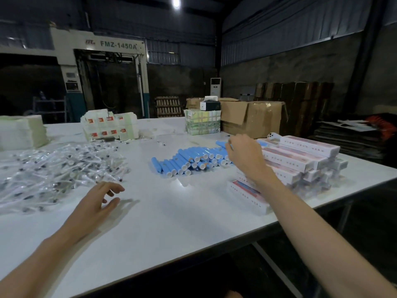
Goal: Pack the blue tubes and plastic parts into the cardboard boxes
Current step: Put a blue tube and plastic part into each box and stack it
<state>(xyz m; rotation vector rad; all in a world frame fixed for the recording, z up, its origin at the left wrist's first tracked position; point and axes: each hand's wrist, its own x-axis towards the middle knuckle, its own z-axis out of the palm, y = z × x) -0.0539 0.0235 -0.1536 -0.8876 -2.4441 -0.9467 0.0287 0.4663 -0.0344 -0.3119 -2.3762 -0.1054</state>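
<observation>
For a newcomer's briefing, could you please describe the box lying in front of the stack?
On the white table, find the stack of long white boxes at the right. Before it, nearest the table's edge, the single box lies directly on the tabletop, red panel up, nothing stacked on it.

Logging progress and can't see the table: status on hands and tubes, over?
Left hand open, empty, near plastic parts. Right hand over blue tubes, grip unclear. Cardboard boxes stacked beside tubes. Nothing in the way.
</observation>
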